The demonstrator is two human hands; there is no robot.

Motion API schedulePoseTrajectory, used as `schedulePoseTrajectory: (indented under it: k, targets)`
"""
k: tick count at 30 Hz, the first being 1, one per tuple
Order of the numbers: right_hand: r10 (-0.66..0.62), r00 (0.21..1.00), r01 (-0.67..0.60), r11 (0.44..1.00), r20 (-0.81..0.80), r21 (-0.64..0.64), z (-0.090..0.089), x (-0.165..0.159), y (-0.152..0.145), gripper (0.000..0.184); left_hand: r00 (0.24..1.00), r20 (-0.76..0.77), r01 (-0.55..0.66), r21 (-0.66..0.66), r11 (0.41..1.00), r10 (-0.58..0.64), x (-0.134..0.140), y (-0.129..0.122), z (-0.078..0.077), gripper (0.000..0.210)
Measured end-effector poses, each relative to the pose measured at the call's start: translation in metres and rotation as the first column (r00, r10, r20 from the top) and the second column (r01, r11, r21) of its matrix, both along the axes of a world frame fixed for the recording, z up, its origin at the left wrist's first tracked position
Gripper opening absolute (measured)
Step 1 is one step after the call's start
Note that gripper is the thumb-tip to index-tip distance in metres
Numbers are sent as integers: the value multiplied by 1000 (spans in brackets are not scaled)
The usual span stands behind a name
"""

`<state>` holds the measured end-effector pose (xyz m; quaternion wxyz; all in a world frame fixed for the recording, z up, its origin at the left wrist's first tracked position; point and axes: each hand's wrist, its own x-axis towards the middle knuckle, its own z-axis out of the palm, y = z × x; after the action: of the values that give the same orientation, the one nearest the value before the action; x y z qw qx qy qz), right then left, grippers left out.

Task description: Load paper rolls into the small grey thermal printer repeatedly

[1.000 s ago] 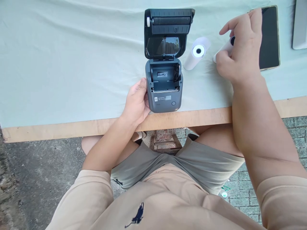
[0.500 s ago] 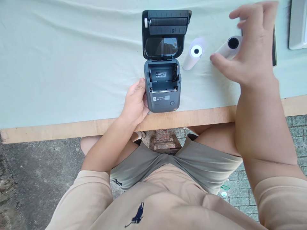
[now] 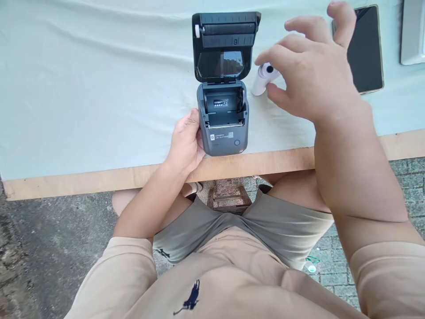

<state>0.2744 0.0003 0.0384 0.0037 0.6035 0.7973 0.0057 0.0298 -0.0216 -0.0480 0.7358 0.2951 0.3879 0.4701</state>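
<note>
A dark grey portable label printer (image 3: pixel 223 115) stands at the table's near edge with its lid (image 3: pixel 224 46) raised. Its paper bay shows no roll inside. My left hand (image 3: pixel 187 139) grips the printer's left side, thumb along the edge. To the right of the printer is a white paper roll (image 3: pixel 260 84) with a dark core hole. My right hand (image 3: pixel 308 71) hovers over this roll, thumb and index finger on either side of it, the other fingers spread. Whether they touch the roll I cannot tell. The second roll is hidden behind my right hand.
A black tablet-like device (image 3: pixel 367 51) lies right of my right hand. Part of a grey-white object (image 3: pixel 413 33) enters at the far right. Pale green cloth (image 3: pixel 99 88) covers the table up to its bare wooden edge (image 3: pixel 83 180).
My right hand has moved left from beside the farther roll to the roll by the printer, uncovering the black device. My left hand still holds the printer, which sits slightly further left.
</note>
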Motion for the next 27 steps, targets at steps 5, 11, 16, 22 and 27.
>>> schedulePoseTrajectory:
  k: [5,11,16,22,27]
  targets:
    - [-15,1000,17,999,-24,50,-4,4,1,39,999,-27,-17,-4,1000,17,1,0,-2,34]
    - [-28,997,27,1000,-75,-12,-5,2,0,28,998,-57,-8,1,1000,8,0,0,-2,35]
    - [-16,992,9,998,-124,-55,-9,-3,0,32,999,-52,-5,2,1000,5,0,0,-2,35]
    - [18,957,33,985,-290,171,-9,5,3,37,1000,-31,-3,27,1000,4,0,-1,-3,36]
    - [234,865,-2,886,-444,464,6,6,-9,45,999,-40,-12,4,1000,12,1,-2,-1,37]
